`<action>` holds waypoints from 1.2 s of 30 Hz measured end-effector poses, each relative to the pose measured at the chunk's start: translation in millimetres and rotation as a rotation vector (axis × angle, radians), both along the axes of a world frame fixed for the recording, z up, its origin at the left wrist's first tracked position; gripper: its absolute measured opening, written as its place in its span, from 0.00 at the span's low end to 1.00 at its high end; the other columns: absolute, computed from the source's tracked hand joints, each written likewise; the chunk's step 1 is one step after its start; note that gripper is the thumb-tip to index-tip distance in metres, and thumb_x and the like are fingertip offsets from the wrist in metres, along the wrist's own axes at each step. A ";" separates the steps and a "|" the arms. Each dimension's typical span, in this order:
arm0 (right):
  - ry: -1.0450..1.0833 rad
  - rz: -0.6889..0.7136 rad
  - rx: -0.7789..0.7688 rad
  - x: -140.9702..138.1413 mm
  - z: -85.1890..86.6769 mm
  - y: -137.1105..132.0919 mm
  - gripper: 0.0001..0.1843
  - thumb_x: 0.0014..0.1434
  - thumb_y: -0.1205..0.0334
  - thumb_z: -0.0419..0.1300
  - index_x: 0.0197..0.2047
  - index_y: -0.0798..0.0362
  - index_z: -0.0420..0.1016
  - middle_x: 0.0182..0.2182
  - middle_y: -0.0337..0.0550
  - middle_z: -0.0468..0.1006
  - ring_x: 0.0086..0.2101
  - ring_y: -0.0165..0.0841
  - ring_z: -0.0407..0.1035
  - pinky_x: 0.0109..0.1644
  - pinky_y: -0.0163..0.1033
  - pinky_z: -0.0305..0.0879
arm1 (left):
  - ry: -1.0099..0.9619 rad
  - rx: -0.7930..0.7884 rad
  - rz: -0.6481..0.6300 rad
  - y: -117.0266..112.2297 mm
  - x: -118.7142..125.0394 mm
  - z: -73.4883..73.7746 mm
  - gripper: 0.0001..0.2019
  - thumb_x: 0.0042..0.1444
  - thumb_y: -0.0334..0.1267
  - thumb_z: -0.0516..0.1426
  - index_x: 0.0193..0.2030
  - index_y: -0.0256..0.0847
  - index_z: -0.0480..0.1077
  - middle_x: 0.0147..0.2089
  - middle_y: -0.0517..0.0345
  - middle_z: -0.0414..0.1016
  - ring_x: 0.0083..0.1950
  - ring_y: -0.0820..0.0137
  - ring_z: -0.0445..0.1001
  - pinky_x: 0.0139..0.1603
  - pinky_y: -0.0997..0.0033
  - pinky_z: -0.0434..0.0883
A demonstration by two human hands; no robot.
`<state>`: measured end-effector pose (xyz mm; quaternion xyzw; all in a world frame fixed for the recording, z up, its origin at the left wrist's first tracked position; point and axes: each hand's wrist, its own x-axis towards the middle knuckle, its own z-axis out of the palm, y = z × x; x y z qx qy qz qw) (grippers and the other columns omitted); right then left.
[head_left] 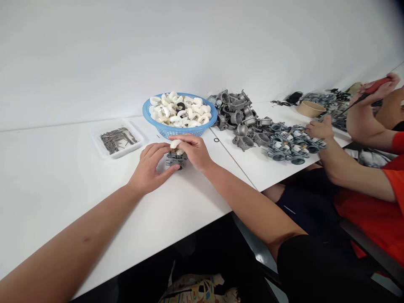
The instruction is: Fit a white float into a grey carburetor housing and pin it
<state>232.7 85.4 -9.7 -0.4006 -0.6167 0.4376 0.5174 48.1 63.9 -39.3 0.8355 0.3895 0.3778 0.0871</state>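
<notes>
Both hands' grip is closing on one job: the left hand is steadying a grey carburetor body on the tabletop while the right hand is pinching a white float onto it, not yet seated, many bare bodies waiting

One blue basket, one pin tray, four hands.

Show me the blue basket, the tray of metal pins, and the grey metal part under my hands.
blue basket (148,110), head view, left rim.
tray of metal pins (136,127), head view, bare right corner.
grey metal part (175,160), head view, body between the hands.
</notes>
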 end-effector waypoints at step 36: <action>-0.467 0.196 0.253 29.4 10.8 -6.5 0.12 0.67 0.52 0.54 0.48 0.50 0.67 0.47 0.44 0.74 0.49 0.36 0.69 0.54 0.43 0.62 | -0.130 -0.145 0.010 -7.7 -4.1 7.6 0.15 0.57 0.50 0.63 0.47 0.45 0.74 0.37 0.58 0.74 0.43 0.64 0.73 0.47 0.63 0.71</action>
